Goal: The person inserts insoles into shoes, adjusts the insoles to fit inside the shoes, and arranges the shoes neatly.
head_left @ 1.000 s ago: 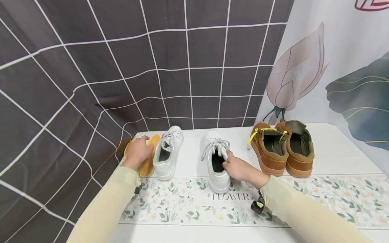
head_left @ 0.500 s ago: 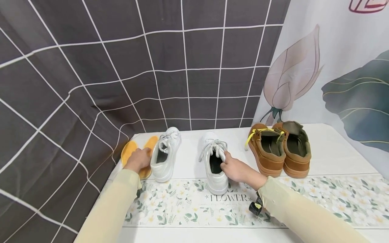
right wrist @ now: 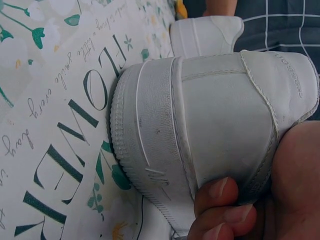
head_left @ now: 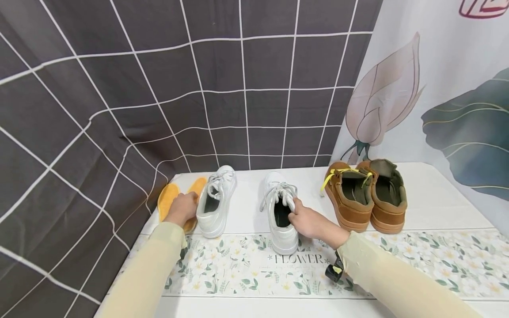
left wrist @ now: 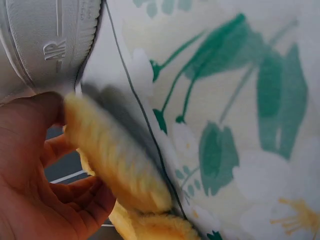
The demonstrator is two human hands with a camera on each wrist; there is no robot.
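Two fuzzy yellow slippers stand side by side at the left, the farther-left one partly behind my left hand. That hand grips the right-hand slipper, thumb on the side toward a white sneaker and fingers curled on the other side. Part of this slipper is hidden by the hand. My right hand holds a second white sneaker by the right side of its collar, fingertips against the outer side and thumb at the opening. Its grey laces lie over the tongue.
A pair of brown shoes with yellow laces stands at the right. Under everything runs a white surface with a floral strip lettered FLOWER. A dark checked cloth hangs behind and at the left, a flower-printed cloth at back right.
My left hand has come down and closed on the right-hand slipper. The right hand keeps its hold on the sneaker. The head view has shifted slightly.
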